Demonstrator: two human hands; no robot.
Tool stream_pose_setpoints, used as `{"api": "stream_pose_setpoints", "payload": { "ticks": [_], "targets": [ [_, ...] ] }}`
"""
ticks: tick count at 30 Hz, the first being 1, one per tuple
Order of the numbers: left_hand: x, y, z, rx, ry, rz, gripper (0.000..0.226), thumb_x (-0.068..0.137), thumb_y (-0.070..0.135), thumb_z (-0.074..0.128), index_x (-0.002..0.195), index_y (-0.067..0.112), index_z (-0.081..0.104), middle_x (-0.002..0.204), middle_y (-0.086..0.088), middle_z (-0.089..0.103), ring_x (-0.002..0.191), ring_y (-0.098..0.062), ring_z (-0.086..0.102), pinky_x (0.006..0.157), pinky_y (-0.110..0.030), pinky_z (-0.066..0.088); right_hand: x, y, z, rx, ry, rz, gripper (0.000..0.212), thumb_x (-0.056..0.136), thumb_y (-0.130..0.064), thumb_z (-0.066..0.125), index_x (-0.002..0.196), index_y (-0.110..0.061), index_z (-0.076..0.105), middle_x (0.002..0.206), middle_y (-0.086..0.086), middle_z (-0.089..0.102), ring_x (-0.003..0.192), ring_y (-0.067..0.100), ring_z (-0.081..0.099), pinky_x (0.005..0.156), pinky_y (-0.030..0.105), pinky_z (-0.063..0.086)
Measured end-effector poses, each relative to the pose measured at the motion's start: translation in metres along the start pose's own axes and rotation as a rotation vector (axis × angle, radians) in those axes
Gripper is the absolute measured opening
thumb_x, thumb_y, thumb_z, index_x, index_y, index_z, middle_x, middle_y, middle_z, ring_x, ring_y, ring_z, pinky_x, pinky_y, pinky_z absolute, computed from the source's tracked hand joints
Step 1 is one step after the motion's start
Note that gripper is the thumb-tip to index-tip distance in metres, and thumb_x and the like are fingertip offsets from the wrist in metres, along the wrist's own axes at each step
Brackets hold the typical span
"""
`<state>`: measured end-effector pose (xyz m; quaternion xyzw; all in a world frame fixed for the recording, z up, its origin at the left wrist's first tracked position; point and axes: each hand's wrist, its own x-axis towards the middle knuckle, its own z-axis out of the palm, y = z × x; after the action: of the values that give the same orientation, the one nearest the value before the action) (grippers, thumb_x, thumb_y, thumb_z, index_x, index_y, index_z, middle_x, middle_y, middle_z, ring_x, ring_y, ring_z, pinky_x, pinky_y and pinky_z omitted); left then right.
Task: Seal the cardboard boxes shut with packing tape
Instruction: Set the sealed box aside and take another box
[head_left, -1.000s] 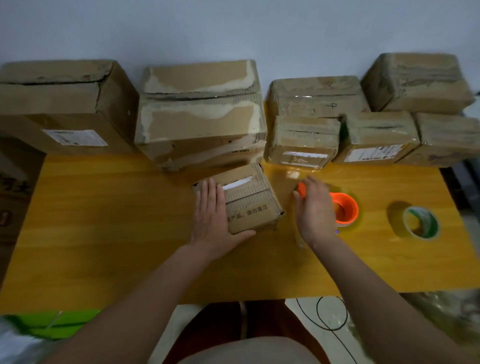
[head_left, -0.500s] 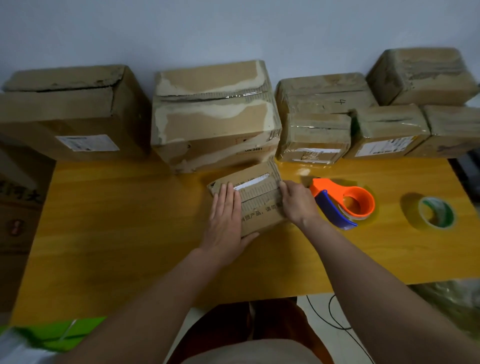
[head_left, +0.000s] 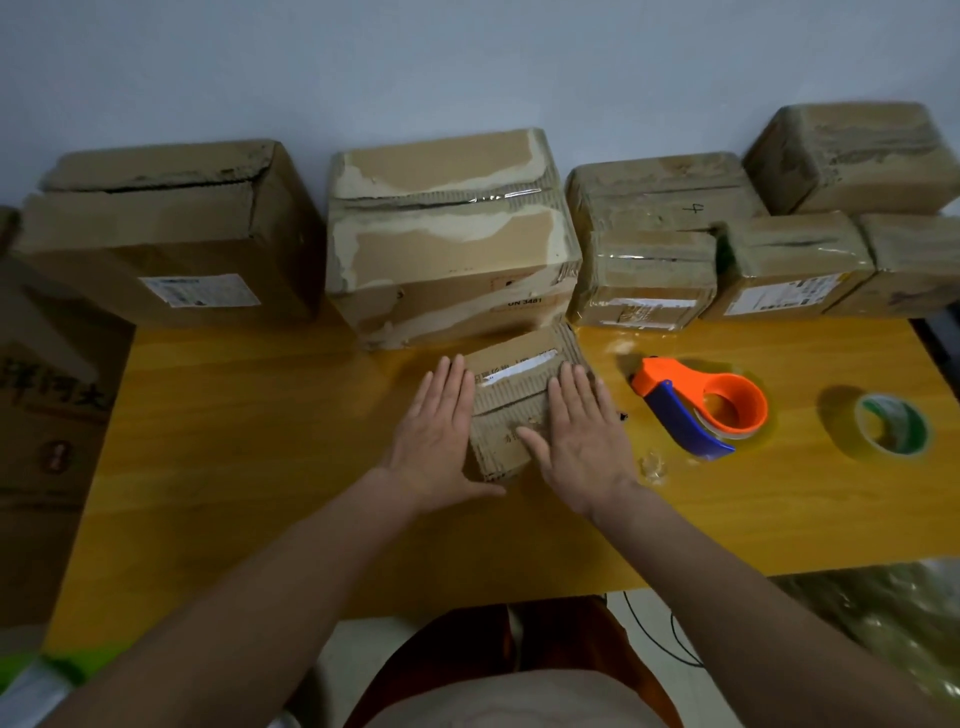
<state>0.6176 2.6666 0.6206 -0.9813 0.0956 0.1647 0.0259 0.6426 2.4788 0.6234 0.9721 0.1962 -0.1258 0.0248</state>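
A small flat cardboard box (head_left: 514, 389) with a white label strip lies in the middle of the yellow wooden table (head_left: 249, 467). My left hand (head_left: 441, 436) rests flat against the box's left side, fingers straight. Across the right part of its top my right hand (head_left: 582, 436) presses flat, thumb spread over the near flap. An orange and blue tape dispenser (head_left: 701, 410) lies just right of the box, untouched. Further right sits a loose roll of clear tape (head_left: 891, 426) with a green core.
Larger cardboard boxes line the back wall: one at the left (head_left: 166, 234), a worn one in the centre (head_left: 452, 234), and several tape-wrapped ones at the right (head_left: 649, 260). Another box (head_left: 47, 415) stands off the table's left edge. A crumpled bit of tape (head_left: 653, 466) lies near my right wrist.
My right hand left the tape dispenser, came to the box's right edge, and now lies flat on its top. My left hand stayed at the box's left side. The dispenser lies uncovered.
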Motion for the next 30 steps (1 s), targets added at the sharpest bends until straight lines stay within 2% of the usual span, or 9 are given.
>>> {"api": "stream_pose_setpoints", "payload": {
  "ticks": [6,9,14,16,20,23,25,27,30],
  "targets": [
    [-0.005,-0.003,0.001,0.019,-0.008,-0.001,0.122,0.079,0.080,0.039,0.144,0.001,-0.027,0.152,-0.020,-0.034,0.140,-0.031,-0.033,0.119,-0.043,-0.013,-0.013,-0.048,0.006,0.103,-0.019,-0.333,0.087,0.080,-0.056,-0.032,0.145,-0.009,0.000,0.159,0.013,0.005,0.143,0.023,-0.008,0.114,0.041,-0.010],
    [-0.009,-0.002,0.000,-0.011,0.004,-0.021,0.127,0.074,0.086,0.036,0.146,0.002,-0.025,0.152,-0.018,-0.035,0.140,-0.030,-0.033,0.119,-0.042,-0.013,-0.012,-0.034,-0.004,0.065,-0.043,-0.427,0.090,0.080,-0.059,-0.026,0.151,-0.013,0.004,0.160,0.006,0.001,0.143,0.016,-0.011,0.112,0.036,-0.014],
    [-0.004,0.013,-0.001,-0.045,0.003,-0.086,0.137,0.065,0.092,0.039,0.146,0.003,-0.027,0.151,-0.017,-0.037,0.140,-0.029,-0.033,0.119,-0.041,-0.014,-0.001,0.021,-0.003,-0.049,0.016,-0.086,0.088,0.081,-0.058,-0.025,0.151,-0.011,-0.001,0.158,0.009,-0.007,0.146,0.021,-0.011,0.119,0.037,-0.008],
    [-0.005,0.017,0.000,-0.051,0.005,-0.107,0.136,0.065,0.091,0.040,0.146,0.003,-0.025,0.152,-0.017,-0.035,0.141,-0.030,-0.032,0.118,-0.041,-0.014,-0.005,0.007,-0.005,0.002,0.033,-0.053,0.086,0.084,-0.054,-0.020,0.151,-0.007,0.009,0.159,0.012,0.003,0.148,0.025,-0.001,0.119,0.039,-0.003],
    [-0.013,0.019,-0.001,-0.105,0.003,-0.149,0.124,0.076,0.074,0.054,0.151,0.007,-0.018,0.154,-0.016,-0.032,0.144,-0.031,-0.025,0.118,-0.045,-0.004,-0.024,-0.037,0.004,0.218,0.120,-0.331,0.057,0.097,-0.039,0.021,0.137,-0.009,0.050,0.142,0.009,0.050,0.136,0.022,0.041,0.114,0.042,0.022],
    [-0.023,0.023,0.000,-0.210,0.002,-0.186,0.128,0.069,0.078,0.060,0.153,0.014,-0.012,0.158,-0.011,-0.025,0.146,-0.030,-0.017,0.118,-0.048,0.003,-0.029,-0.024,0.004,0.420,0.165,-0.359,0.049,0.097,-0.034,0.030,0.138,-0.016,0.048,0.145,0.002,0.047,0.138,0.017,0.036,0.119,0.043,0.020],
    [-0.030,0.024,0.001,-0.249,-0.006,-0.170,0.129,0.062,0.084,0.058,0.154,0.022,-0.008,0.158,-0.006,-0.014,0.145,-0.029,-0.006,0.118,-0.047,0.006,-0.024,-0.004,0.003,0.434,0.293,-0.137,0.050,0.098,-0.037,0.034,0.143,-0.018,0.041,0.153,0.005,0.033,0.144,0.022,0.024,0.119,0.046,0.019],
    [-0.034,0.021,-0.002,-0.230,0.034,-0.127,0.120,0.063,0.084,0.058,0.153,0.030,0.000,0.155,-0.005,0.001,0.141,-0.025,0.006,0.116,-0.042,0.012,-0.017,0.012,0.002,0.408,0.283,0.046,0.061,0.097,-0.044,0.037,0.152,-0.022,0.020,0.161,0.006,0.006,0.149,0.023,-0.002,0.120,0.040,0.002],
    [-0.025,0.012,-0.006,-0.162,0.128,0.001,0.105,0.073,0.079,0.051,0.154,0.034,0.002,0.160,-0.004,-0.009,0.145,-0.024,-0.009,0.118,-0.044,0.000,-0.011,0.007,0.003,0.322,0.270,-0.044,0.064,0.098,-0.048,0.033,0.152,-0.017,0.021,0.161,0.008,0.008,0.148,0.022,-0.001,0.119,0.038,0.000]
  ]
}}
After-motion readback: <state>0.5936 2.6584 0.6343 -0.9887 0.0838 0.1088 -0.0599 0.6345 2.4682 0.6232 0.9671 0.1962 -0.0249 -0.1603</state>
